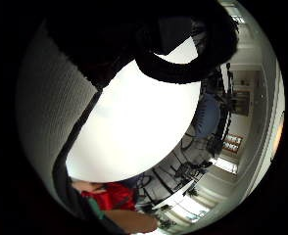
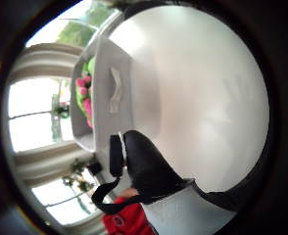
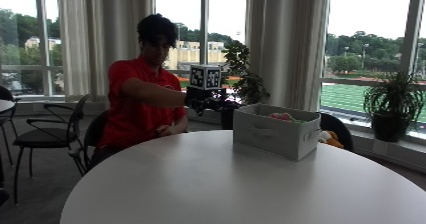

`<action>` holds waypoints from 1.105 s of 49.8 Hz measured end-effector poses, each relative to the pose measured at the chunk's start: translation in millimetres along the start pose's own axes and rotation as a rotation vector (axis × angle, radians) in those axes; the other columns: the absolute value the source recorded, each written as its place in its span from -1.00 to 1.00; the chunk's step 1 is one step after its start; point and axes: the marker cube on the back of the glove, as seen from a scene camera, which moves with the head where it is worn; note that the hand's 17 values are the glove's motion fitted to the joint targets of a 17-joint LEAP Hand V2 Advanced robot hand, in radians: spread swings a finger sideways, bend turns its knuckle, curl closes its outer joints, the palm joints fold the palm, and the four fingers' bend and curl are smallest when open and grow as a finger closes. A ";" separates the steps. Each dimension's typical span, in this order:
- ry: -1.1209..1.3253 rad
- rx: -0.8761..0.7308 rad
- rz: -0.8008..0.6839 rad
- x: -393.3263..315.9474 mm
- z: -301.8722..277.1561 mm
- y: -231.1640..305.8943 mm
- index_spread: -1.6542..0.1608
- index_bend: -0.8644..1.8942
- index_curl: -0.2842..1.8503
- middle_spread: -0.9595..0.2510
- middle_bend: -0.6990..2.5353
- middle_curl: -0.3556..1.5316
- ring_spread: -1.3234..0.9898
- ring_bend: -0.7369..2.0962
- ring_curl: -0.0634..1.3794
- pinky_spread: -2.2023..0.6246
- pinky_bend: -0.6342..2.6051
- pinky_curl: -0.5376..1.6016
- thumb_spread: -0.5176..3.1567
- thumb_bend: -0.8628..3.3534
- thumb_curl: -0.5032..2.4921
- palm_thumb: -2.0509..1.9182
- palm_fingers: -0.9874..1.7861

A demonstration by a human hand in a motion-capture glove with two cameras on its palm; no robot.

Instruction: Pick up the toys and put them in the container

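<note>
The round white table [image 3: 219, 184] took up most of the scene, and its visible surface carried only one item, with no toys lying loose on it. That item was the grey fabric container [image 3: 276, 132], a box with a strap handle on its near wall, which stood upright on the far part of the table, toward the windows. Inside it, pink and green toys [image 2: 85, 90] showed above the rim, pressed against the near wall; the outside view confirmed a pink patch at the open top. A small orange and white object [image 3: 327, 136] lay beyond the table edge just beside the container, apparently on a chair; whether it was another toy for the task could not be determined. The person sat at the far side, with the gloved right hand [image 3: 200, 100] held in the air above the table, near the container but apart from it, on the side facing the person. The state of its fingers could not be determined: one black fingertip [image 2: 146, 164] showed in the thumb side palm view, with nothing visible against it. Judged from this layout, the task appeared complete or nearly so, with only the orange object in doubt.
</note>
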 end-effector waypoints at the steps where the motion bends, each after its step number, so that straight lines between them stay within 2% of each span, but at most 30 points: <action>1: 0.006 0.008 -0.003 2.0 -0.4 1.3 0.43 -0.29 -0.51 0.48 -0.51 -0.41 0.18 -0.38 -0.60 0.66 0.14 -0.19 -0.16 -0.63 -0.49 -0.02 -0.50; 33: -0.009 0.078 -0.006 54.1 -2.4 46.9 0.42 -0.27 -0.52 0.48 -0.51 -0.45 0.17 -0.37 -0.64 0.66 0.11 -0.20 -0.16 -0.63 -0.52 -0.01 -0.48; 55: -0.049 0.028 0.088 86.8 19.3 62.6 0.42 -0.27 -0.51 0.48 -0.51 -0.45 0.17 -0.37 -0.65 0.66 0.10 -0.20 -0.15 -0.62 -0.52 -0.01 -0.47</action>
